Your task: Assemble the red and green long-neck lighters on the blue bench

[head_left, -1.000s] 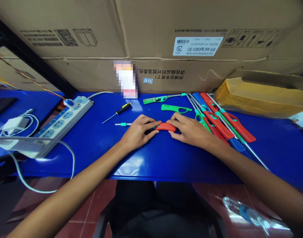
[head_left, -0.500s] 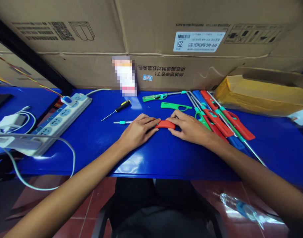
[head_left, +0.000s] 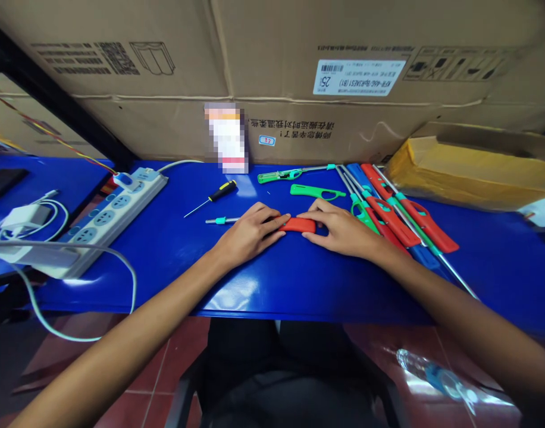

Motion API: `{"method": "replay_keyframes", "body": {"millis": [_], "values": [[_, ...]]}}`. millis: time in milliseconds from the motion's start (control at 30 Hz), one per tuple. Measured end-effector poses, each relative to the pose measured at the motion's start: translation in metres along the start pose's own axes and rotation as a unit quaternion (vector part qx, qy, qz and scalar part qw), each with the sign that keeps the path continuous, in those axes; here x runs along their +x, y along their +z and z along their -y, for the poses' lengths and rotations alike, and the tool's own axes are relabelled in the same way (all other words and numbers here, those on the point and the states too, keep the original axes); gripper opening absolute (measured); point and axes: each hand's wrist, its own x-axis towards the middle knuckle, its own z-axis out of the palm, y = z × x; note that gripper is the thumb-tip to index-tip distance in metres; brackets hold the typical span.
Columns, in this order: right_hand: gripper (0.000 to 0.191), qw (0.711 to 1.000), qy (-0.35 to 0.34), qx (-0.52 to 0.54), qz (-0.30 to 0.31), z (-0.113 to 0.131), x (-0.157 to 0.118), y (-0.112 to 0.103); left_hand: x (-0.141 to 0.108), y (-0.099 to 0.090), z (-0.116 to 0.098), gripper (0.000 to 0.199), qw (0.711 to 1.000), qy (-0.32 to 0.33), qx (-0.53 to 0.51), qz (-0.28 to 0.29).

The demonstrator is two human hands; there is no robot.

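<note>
Both hands hold one red-handled long-nosed lighter (head_left: 298, 224) against the blue tabletop. My left hand (head_left: 254, 233) is closed over its front part, and the metal nozzle with a teal collar pokes out to the left from behind that hand. The fingers and thumb of my right hand (head_left: 337, 229) pinch the rear end of the red handle. Just beyond the hands lie a loose green handle shell (head_left: 315, 191) and a green lighter (head_left: 279, 176) with its inner parts exposed. A black and yellow screwdriver (head_left: 222, 190) rests beyond my left hand.
Several red, green and blue lighters (head_left: 400, 220) are piled to the right, by a yellow-taped open carton (head_left: 473, 172). A white power strip (head_left: 107, 217) with cables lies at left. A large cardboard box (head_left: 272, 71) stands behind the table (head_left: 272, 291).
Both hands keep their hold on the red lighter, almost unmoved; my right index finger reaches slightly farther along the handle. The whole view has shifted very slightly.
</note>
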Motion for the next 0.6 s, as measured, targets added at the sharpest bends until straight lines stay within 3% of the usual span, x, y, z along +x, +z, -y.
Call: {"method": "replay_keyframes", "body": {"millis": [200,300,500,600], "values": [[0.021,0.998,0.024,0.055,-0.015,0.003,0.005,-0.001,0.002,-0.001,-0.003,0.04,1.0,0.001,0.007,-0.018],[0.021,0.985,0.072,0.153,-0.011,0.004,0.009,-0.001,0.002,0.0,-0.003,0.041,0.999,-0.002,0.017,-0.029],[0.033,0.873,0.202,0.442,0.048,-0.003,0.012,0.008,0.003,0.001,0.001,0.044,1.0,0.004,-0.007,-0.01],[0.035,0.852,0.212,0.478,0.032,-0.005,0.013,0.009,0.005,0.002,0.003,0.045,0.999,-0.007,-0.031,0.008]]}}
